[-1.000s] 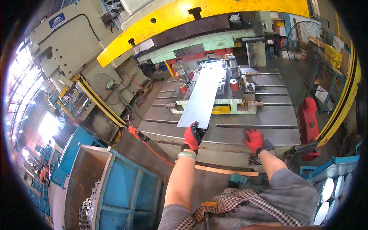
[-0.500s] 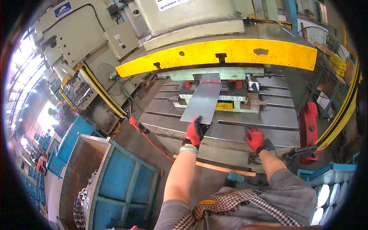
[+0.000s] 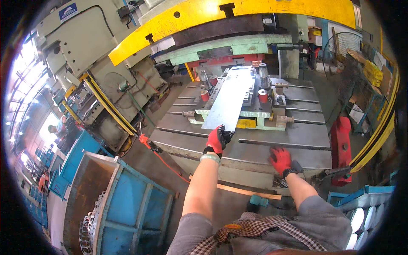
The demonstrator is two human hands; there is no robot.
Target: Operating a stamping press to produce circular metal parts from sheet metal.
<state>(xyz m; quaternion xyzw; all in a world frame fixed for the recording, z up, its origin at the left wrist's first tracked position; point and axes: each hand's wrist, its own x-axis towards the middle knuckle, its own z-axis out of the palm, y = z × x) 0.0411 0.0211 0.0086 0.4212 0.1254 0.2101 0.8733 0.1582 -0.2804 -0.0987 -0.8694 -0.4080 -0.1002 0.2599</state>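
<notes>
Along the front edge of the press bed (image 3: pixel 178 138), it's the left hand (image 3: pixel 219 139) at work, red-gloved, fingers closed on the near end of a long metal sheet (image 3: pixel 225 110)! And what a line that sheet takes, slanting away from the front edge, its far end lying bright on top of a green-edged block (image 3: pixel 257 114), right between two upright posts (image 3: pixel 263 78). Over to the right hand (image 3: pixel 280 160), red glove too: fingers loosely spread, palm down by the front edge, toward the front right corner. Up above, the big yellow beam (image 3: pixel 250 17) hangs high over it all. Off the bed's front left corner stands a blue bin (image 3: pixel 136 199) with holed metal scrap (image 3: pixel 87 231) inside; beyond the right edge, a red stand (image 3: pixel 341 146).
</notes>
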